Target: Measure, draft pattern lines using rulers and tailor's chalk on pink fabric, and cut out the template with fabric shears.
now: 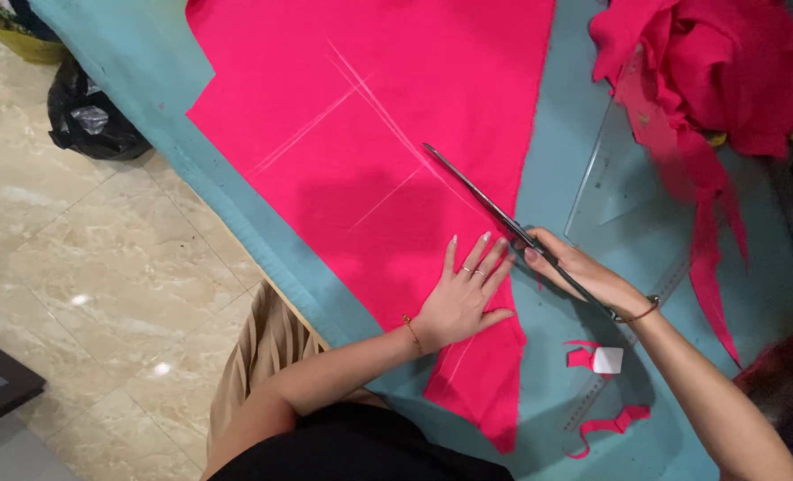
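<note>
Left hand (464,298) lay flat, fingers spread, on chalk-marked pink fabric (370,134). Right hand (574,267) gripped long steel scissors (485,200), blades angled along chalk line.

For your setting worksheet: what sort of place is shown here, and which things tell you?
Probably a tailoring or sewing workroom: pink fabric marked with chalk lines lies on a cutting table, long scissors cut it, and fabric scraps are piled nearby.

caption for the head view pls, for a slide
Left hand flat on pink fabric; right hand holds scissors along a chalk line.
</note>
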